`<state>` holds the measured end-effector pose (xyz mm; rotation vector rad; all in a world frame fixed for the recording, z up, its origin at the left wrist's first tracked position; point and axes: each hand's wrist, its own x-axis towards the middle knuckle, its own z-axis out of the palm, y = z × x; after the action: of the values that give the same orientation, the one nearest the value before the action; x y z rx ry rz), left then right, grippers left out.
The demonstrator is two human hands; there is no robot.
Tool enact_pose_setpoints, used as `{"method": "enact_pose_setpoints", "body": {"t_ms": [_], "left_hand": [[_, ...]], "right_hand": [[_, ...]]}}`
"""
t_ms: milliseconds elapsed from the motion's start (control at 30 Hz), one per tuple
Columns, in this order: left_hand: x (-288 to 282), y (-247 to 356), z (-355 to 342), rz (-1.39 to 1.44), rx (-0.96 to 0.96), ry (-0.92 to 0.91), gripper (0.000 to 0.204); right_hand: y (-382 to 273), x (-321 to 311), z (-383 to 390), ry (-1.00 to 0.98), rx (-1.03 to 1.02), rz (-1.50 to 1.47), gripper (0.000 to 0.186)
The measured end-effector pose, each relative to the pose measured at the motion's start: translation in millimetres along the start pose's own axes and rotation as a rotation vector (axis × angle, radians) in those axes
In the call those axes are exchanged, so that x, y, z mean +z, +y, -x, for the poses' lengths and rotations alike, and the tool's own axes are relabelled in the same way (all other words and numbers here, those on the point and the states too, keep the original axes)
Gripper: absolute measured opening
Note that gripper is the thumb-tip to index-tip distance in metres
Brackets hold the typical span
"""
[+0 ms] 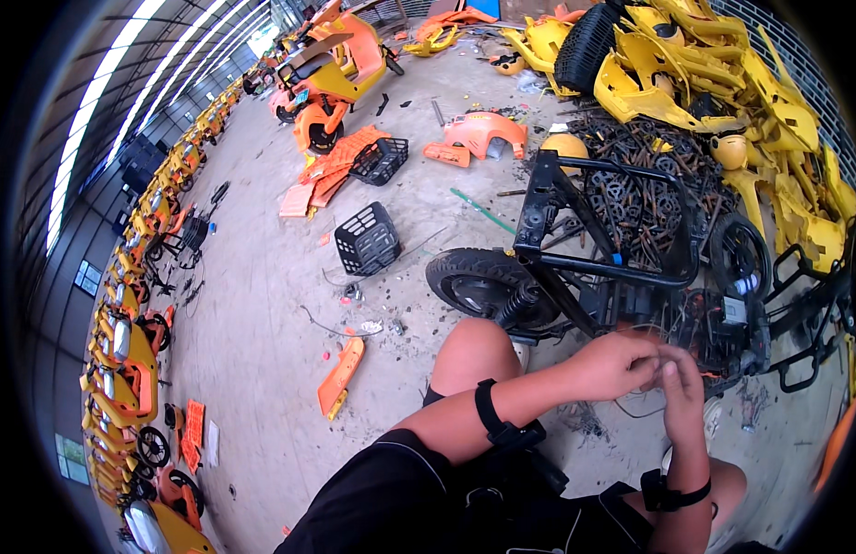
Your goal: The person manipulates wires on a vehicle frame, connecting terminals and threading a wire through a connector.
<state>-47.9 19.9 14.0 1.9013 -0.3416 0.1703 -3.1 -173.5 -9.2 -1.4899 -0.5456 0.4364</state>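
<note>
In front of me stands a stripped black scooter frame [538,277] with its rear wheel [474,282] at the left and an exposed component bay [718,332] at the right. My left hand [622,367], fingers curled, meets my right hand [679,374], whose fingers and thumb are bent closely together, beside that bay. A thin wire [631,408] loops around and below them; what exactly the fingertips grip is too small to make out. My knees and black clothing show below.
Yellow panels [668,83] are piled at upper right over rusty metal parts [645,194]. Black baskets [366,240], orange panels [340,374] and a partly dismantled scooter [345,69] lie or stand on the concrete floor [262,388]. A long row of scooters [128,360] lines the left.
</note>
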Motion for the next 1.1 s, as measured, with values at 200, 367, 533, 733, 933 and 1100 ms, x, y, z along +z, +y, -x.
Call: {"method": "enact_pose_setpoints", "body": {"t_ms": [200,367,533,733,933,1100], "left_hand": [[5,-6,-4,0.005,-0.057,0.027,0.017],[5,1,-5,0.007,-0.100,-0.006,0.017],[8,2,-6,-0.037,-0.100,-0.018,0.022],[7,-4,-7,-0.074,0.043,0.020,0.024],[6,-5,-8,-0.080,0.022,0.101,0.021],[1,-7,-7,-0.090,0.001,0.102,0.020]], "right_hand": [[-6,-8,-1,-0.061,0.102,-0.025,0.027],[-2,-13,4,-0.146,0.181,-0.066,0.022],[0,-13,9,-0.301,0.363,-0.140,0.021],[6,-11,10,-0.196,0.251,-0.388,0.029],[-7,-17,2,0.017,0.283,-0.375,0.028],[-9,-33,-2,0.067,0.179,-0.519,0.026]]}}
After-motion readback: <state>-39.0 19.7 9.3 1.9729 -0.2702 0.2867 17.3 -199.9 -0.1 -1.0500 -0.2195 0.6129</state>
